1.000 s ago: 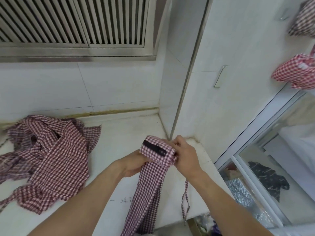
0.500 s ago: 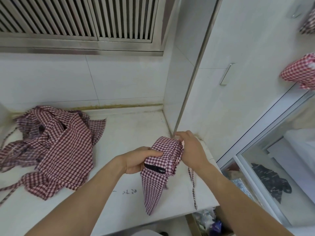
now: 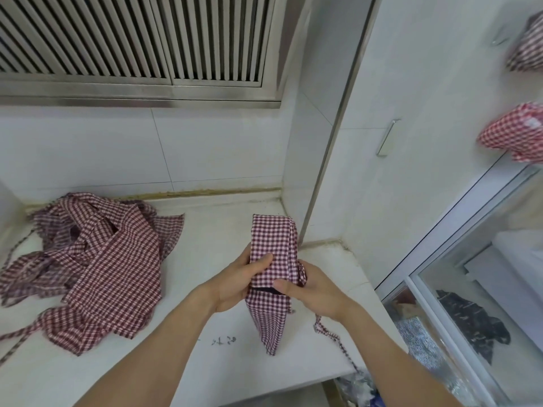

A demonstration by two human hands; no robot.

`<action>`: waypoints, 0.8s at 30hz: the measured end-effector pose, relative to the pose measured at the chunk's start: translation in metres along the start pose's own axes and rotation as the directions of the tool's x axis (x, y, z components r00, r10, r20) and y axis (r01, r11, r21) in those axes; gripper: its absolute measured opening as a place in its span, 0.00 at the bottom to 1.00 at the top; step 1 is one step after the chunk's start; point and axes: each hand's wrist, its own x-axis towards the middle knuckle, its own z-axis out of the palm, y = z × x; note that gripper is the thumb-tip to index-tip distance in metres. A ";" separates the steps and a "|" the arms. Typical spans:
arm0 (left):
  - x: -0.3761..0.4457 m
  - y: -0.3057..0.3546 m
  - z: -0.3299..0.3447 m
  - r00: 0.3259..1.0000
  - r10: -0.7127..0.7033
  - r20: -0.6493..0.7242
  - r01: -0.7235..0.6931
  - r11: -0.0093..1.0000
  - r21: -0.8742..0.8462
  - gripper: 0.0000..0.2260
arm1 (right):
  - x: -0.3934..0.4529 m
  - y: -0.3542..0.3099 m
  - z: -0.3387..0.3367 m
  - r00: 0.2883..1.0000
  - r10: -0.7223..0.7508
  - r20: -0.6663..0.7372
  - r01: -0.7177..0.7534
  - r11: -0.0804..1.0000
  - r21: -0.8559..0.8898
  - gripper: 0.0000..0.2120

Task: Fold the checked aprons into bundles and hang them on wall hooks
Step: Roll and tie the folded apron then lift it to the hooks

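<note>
I hold a red-and-white checked apron (image 3: 274, 239), folded into a long narrow strip, upright over the white counter (image 3: 205, 333). My left hand (image 3: 238, 282) grips its left side with the thumb across the front. My right hand (image 3: 311, 286) grips the right side, thumb pressed near a dark band on the cloth. The strip's lower end hangs to the counter, and a thin tie (image 3: 332, 336) trails off to the right. A heap of unfolded checked aprons (image 3: 94, 268) lies at the counter's left. Two bundled aprons (image 3: 511, 133) (image 3: 526, 45) hang on the right wall.
A metal louvred vent (image 3: 132, 39) spans the wall above the counter. A bare metal hook (image 3: 386, 138) is fixed to the white wall panel on the right. Below it a glass-fronted unit (image 3: 476, 289) runs along the right edge. Clutter lies under the counter's front corner.
The folded part has flipped up, so it stands above my hands instead of curling over them. The hanging tail is shorter than a second ago. Both hands moved slightly toward me.
</note>
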 end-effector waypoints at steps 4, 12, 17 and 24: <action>-0.003 0.004 -0.005 0.999 -0.003 0.033 0.000 0.996 0.089 0.34 | 0.001 0.005 0.006 0.994 -0.085 -0.073 0.091 0.993 0.074 0.21; -0.012 0.008 -0.035 0.996 -0.007 0.086 0.009 1.000 -0.020 0.43 | -0.006 -0.012 -0.042 0.985 0.010 -0.173 -0.009 1.000 0.006 0.15; -0.013 0.006 -0.039 0.996 -0.003 0.089 0.000 0.999 0.034 0.45 | 0.001 -0.008 -0.051 0.938 -0.009 -0.347 -0.024 0.996 -0.090 0.21; -0.008 0.007 -0.017 0.991 0.019 0.132 -0.033 0.994 0.106 0.40 | 0.015 -0.014 -0.011 0.998 -0.033 0.046 0.034 0.999 -0.036 0.28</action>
